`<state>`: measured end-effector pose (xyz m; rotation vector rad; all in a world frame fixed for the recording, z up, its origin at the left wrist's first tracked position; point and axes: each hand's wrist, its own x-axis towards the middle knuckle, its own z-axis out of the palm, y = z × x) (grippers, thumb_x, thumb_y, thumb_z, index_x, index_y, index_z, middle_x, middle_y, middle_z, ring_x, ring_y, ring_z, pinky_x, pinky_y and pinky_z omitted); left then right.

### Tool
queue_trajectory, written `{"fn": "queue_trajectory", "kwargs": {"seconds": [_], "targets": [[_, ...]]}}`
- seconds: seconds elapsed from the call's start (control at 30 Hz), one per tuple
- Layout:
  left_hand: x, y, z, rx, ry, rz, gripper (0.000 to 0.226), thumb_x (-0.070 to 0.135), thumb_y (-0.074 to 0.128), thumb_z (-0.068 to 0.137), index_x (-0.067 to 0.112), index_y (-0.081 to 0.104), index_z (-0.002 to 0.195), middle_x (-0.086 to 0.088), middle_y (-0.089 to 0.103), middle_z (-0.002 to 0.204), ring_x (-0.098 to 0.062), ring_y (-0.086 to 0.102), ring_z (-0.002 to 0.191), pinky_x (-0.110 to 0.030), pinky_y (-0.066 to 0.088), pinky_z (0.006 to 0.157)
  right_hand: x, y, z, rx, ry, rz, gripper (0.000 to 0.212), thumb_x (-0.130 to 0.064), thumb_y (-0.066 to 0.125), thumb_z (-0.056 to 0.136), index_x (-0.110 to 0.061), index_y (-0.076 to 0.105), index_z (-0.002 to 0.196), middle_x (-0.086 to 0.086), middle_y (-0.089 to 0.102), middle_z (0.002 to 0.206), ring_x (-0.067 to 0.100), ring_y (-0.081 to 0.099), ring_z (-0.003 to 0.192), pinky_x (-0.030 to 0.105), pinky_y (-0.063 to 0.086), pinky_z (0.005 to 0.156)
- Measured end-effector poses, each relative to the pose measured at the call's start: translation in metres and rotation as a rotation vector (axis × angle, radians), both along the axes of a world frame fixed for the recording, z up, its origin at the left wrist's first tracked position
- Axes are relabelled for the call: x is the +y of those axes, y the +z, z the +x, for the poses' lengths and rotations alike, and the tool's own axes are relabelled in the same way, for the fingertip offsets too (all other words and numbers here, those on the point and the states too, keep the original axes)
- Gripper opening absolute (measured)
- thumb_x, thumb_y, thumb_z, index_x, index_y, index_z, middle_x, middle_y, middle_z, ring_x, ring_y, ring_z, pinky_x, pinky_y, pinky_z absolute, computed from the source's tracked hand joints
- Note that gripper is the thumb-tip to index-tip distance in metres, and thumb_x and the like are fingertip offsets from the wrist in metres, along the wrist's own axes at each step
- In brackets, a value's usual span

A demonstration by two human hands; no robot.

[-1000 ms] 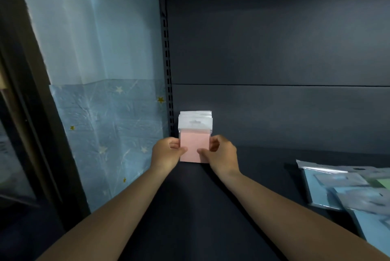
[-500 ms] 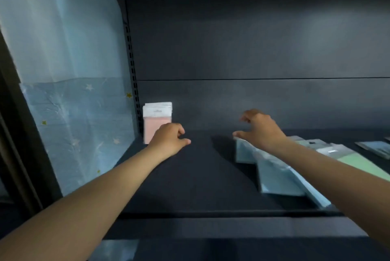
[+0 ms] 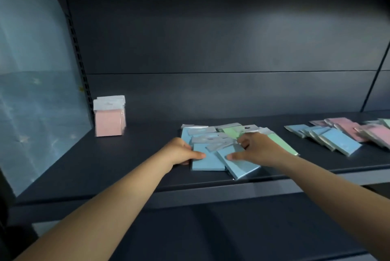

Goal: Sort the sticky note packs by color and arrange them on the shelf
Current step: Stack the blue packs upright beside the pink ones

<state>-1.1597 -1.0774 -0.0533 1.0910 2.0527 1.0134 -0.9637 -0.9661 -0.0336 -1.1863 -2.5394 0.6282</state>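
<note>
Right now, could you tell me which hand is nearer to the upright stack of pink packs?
Left. The left hand rests on the blue packs, right of the pink stack; the right hand lies farther right.

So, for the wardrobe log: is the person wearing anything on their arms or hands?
Nothing shows: both forearms are bare up to the frame edge, no sleeves in view. The left hand and right hand carry no gloves, watch or rings visible.

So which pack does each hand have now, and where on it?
Left hand grips a blue pack at its left edge. Right hand rests spread on the neighbouring blue pack, not lifting it.
</note>
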Motion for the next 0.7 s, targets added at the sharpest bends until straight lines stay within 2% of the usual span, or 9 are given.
{"fn": "queue_trajectory", "kwargs": {"seconds": [0.07, 0.1, 0.17, 0.23, 0.27, 0.33, 0.43, 0.53, 0.7], "targets": [[-0.001, -0.005, 0.004, -0.052, 0.039, 0.018, 0.037, 0.019, 0.083, 0.068, 0.008, 0.07, 0.1, -0.001, 0.071, 0.099, -0.012, 0.065, 0.088, -0.024, 0.052, 0.086, 0.002, -0.004, 0.008, -0.03, 0.042, -0.059, 0.045, -0.05, 0.079, 0.063, -0.019, 0.053, 0.08, -0.006, 0.051, 0.071, 0.011, 0.048, 0.065, 0.025, 0.038, 0.061], [-0.002, -0.008, 0.003, -0.064, 0.063, 0.024, 0.043, 0.018, 0.084, 0.065, 0.009, 0.069, 0.105, -0.002, 0.071, 0.102, -0.014, 0.066, 0.093, -0.027, 0.05, 0.092, 0.004, -0.006, 0.01, -0.028, 0.061, -0.114, 0.046, -0.048, 0.081, 0.06, -0.015, 0.051, 0.074, -0.003, 0.049, 0.065, 0.013, 0.045, 0.06, 0.026, 0.035, 0.059], [-0.006, -0.011, 0.006, -0.121, 0.087, 0.086, 0.036, 0.009, 0.08, 0.07, 0.012, 0.069, 0.103, 0.001, 0.071, 0.094, -0.014, 0.066, 0.092, -0.025, 0.047, 0.093, 0.012, -0.01, 0.014, 0.033, 0.076, -0.22, 0.045, -0.042, 0.083, 0.054, -0.009, 0.062, 0.078, 0.007, 0.066, 0.073, 0.019, 0.06, 0.068, 0.032, 0.046, 0.067], [-0.01, -0.015, 0.01, -0.19, 0.118, 0.195, 0.028, 0.0, 0.075, 0.074, 0.015, 0.068, 0.096, 0.003, 0.07, 0.085, -0.01, 0.066, 0.083, -0.02, 0.048, 0.081, 0.019, -0.01, 0.016, 0.196, 0.059, -0.347, 0.028, -0.021, 0.083, 0.063, -0.01, 0.07, 0.086, 0.007, 0.073, 0.087, 0.023, 0.068, 0.085, 0.036, 0.052, 0.082], [-0.013, -0.017, 0.011, -0.203, 0.134, 0.247, 0.028, -0.002, 0.073, 0.075, 0.018, 0.066, 0.093, 0.004, 0.07, 0.086, -0.009, 0.066, 0.082, -0.018, 0.049, 0.076, 0.019, -0.009, 0.017, 0.293, 0.046, -0.431, 0.02, -0.009, 0.08, 0.069, -0.008, 0.07, 0.087, 0.008, 0.073, 0.089, 0.024, 0.068, 0.086, 0.035, 0.053, 0.084], [-0.017, -0.021, 0.013, -0.215, 0.16, 0.332, 0.029, -0.002, 0.073, 0.075, 0.017, 0.064, 0.094, 0.001, 0.071, 0.093, -0.011, 0.067, 0.085, -0.018, 0.05, 0.072, 0.016, -0.008, 0.015, 0.491, 0.044, -0.596, 0.019, 0.003, 0.072, 0.076, -0.001, 0.067, 0.093, 0.012, 0.072, 0.094, 0.025, 0.068, 0.085, 0.032, 0.054, 0.081], [-0.02, -0.022, 0.014, -0.235, 0.16, 0.384, 0.029, 0.0, 0.071, 0.078, 0.013, 0.062, 0.102, -0.002, 0.072, 0.1, -0.016, 0.068, 0.095, -0.025, 0.052, 0.081, 0.008, -0.016, 0.007, 0.742, 0.025, -0.664, 0.019, 0.007, 0.069, 0.077, 0.002, 0.064, 0.095, 0.016, 0.071, 0.096, 0.027, 0.068, 0.085, 0.034, 0.054, 0.081], [-0.023, -0.02, 0.013, -0.312, 0.128, 0.435, 0.029, 0.001, 0.069, 0.08, 0.013, 0.061, 0.105, -0.002, 0.072, 0.103, -0.018, 0.067, 0.098, -0.032, 0.051, 0.089, -0.005, -0.026, -0.008, 0.846, -0.009, -0.67, 0.014, 0.006, 0.066, 0.081, -0.006, 0.058, 0.085, 0.012, 0.069, 0.091, 0.024, 0.066, 0.082, 0.028, 0.053, 0.072], [-0.026, -0.02, 0.014, -0.341, 0.18, 0.477, 0.026, -0.007, 0.065, 0.081, 0.008, 0.059, 0.102, -0.008, 0.07, 0.103, -0.016, 0.067, 0.092, -0.023, 0.054, 0.081, -0.021, -0.029, -0.024, 0.906, 0.046, -0.745, 0.017, 0.004, 0.061, 0.086, -0.001, 0.054, 0.101, 0.015, 0.067, 0.1, 0.024, 0.066, 0.089, 0.03, 0.054, 0.079]]}}
